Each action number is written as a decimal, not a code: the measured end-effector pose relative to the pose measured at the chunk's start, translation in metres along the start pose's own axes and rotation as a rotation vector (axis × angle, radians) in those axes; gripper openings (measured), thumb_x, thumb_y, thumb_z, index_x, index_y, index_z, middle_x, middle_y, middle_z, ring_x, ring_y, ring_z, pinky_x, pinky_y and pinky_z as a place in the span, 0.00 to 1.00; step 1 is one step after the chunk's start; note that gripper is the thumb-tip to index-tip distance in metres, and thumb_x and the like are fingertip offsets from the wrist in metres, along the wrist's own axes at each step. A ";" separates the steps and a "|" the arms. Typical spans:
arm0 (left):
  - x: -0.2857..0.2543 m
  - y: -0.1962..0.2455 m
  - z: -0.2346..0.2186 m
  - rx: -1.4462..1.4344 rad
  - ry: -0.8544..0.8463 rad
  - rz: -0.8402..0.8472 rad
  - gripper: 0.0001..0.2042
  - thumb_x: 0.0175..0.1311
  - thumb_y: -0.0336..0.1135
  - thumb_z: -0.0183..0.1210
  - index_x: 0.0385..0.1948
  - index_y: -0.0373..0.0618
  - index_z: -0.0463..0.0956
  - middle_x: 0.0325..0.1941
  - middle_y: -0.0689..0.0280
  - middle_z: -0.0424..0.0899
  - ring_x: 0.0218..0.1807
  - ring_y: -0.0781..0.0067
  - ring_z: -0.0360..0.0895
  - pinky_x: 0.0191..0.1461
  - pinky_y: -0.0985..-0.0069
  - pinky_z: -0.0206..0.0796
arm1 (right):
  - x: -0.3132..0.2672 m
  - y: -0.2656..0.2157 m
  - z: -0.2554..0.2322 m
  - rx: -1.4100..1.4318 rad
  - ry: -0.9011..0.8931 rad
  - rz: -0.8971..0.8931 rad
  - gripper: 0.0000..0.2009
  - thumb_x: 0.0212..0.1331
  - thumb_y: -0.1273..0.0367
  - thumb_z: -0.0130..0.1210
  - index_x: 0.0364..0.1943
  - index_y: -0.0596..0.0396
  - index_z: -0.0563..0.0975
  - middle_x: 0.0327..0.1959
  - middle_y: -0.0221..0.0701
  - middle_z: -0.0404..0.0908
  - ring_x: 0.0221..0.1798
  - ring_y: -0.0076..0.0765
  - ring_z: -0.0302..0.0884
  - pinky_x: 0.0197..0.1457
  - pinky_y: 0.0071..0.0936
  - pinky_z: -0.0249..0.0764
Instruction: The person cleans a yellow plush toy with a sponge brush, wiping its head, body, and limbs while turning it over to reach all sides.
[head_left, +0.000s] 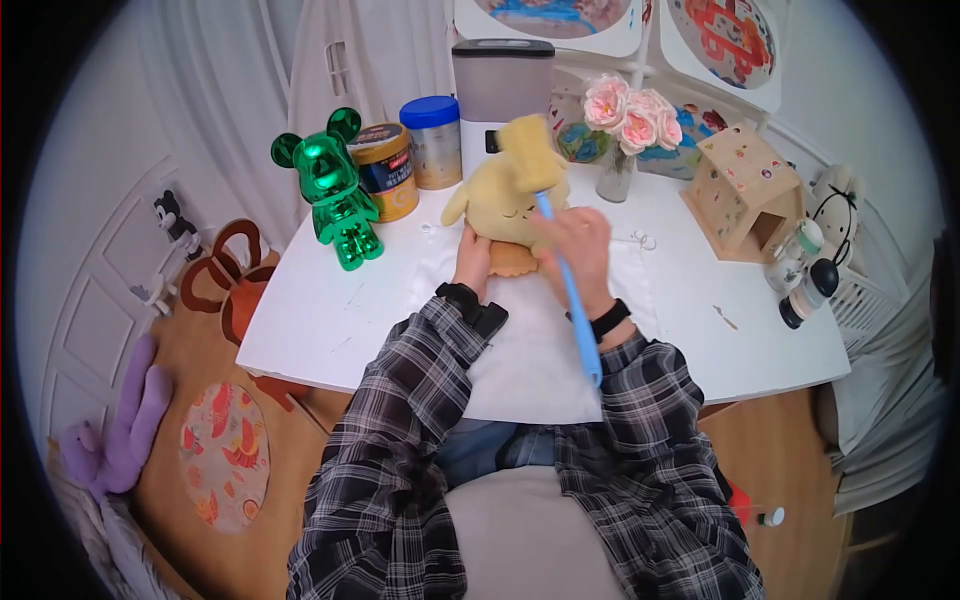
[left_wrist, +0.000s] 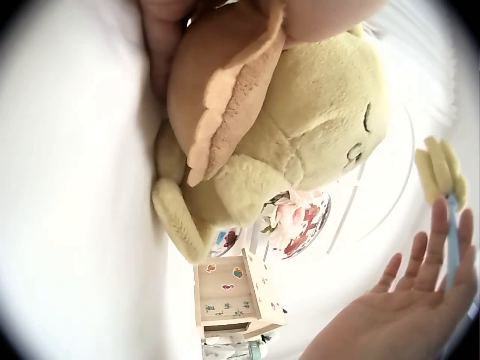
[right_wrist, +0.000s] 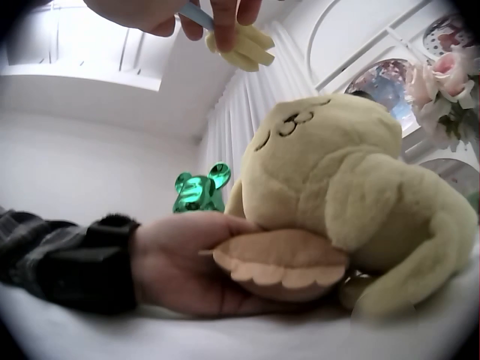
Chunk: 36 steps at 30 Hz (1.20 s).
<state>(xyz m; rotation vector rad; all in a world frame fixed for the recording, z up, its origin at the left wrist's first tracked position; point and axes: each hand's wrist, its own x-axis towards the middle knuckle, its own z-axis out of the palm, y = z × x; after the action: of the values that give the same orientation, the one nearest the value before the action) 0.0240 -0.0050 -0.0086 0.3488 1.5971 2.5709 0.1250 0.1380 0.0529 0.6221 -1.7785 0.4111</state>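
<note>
A pale yellow plush toy (head_left: 497, 208) with a stitched sleepy face sits tilted on a white cloth (head_left: 530, 370) at mid-table. My left hand (head_left: 473, 262) grips its brown scalloped part (right_wrist: 281, 259) low down, with fingers on both sides of it in the left wrist view. My right hand (head_left: 582, 250) holds a duster (head_left: 578, 325) by its long blue handle. The duster's yellow head (head_left: 532, 155), split into soft lobes, overlaps the toy's top in the head view. Both wrist views show that head apart from the plush, in front of its face.
A shiny green bear figure (head_left: 325, 185), an orange tin (head_left: 388, 175) and a blue-lidded tub (head_left: 433, 140) stand at the left. Behind the toy is a tall dispenser (head_left: 502, 85). Pink roses (head_left: 632, 115), a wooden house (head_left: 745, 195) and small bottles (head_left: 808, 290) are to the right.
</note>
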 end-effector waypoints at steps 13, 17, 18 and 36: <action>0.000 0.000 -0.020 -0.049 -0.110 -0.141 0.15 0.71 0.36 0.41 0.57 0.45 0.61 0.53 0.60 0.74 0.49 0.69 0.78 0.47 0.71 0.74 | -0.010 -0.010 -0.001 0.298 -0.268 -0.022 0.08 0.48 0.75 0.54 0.32 0.49 0.81 0.32 0.28 0.79 0.43 0.35 0.73 0.60 0.44 0.58; 0.015 -0.016 -0.020 0.050 -0.039 0.009 0.16 0.72 0.37 0.41 0.58 0.47 0.60 0.53 0.61 0.75 0.49 0.70 0.78 0.46 0.71 0.74 | 0.000 -0.010 -0.002 0.214 -0.032 0.091 0.08 0.49 0.76 0.54 0.33 0.51 0.80 0.32 0.29 0.79 0.42 0.35 0.74 0.60 0.41 0.59; 0.013 -0.014 -0.018 0.045 -0.046 0.015 0.15 0.72 0.37 0.41 0.58 0.47 0.60 0.53 0.62 0.75 0.49 0.70 0.78 0.46 0.71 0.74 | 0.004 -0.010 0.001 0.143 0.012 0.117 0.08 0.49 0.76 0.54 0.33 0.52 0.80 0.32 0.29 0.79 0.41 0.35 0.74 0.59 0.41 0.59; -0.001 0.004 -0.010 0.029 -0.019 -0.073 0.15 0.71 0.36 0.44 0.56 0.48 0.62 0.50 0.64 0.76 0.48 0.73 0.78 0.46 0.74 0.75 | -0.001 -0.018 0.013 0.167 -0.178 0.019 0.06 0.48 0.75 0.57 0.31 0.52 0.80 0.25 0.29 0.75 0.32 0.37 0.72 0.53 0.36 0.61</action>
<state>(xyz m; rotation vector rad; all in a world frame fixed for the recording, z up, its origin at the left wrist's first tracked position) 0.0221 -0.0159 -0.0100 0.3102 1.6113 2.4856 0.1260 0.1161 0.0474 0.7799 -1.9328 0.5356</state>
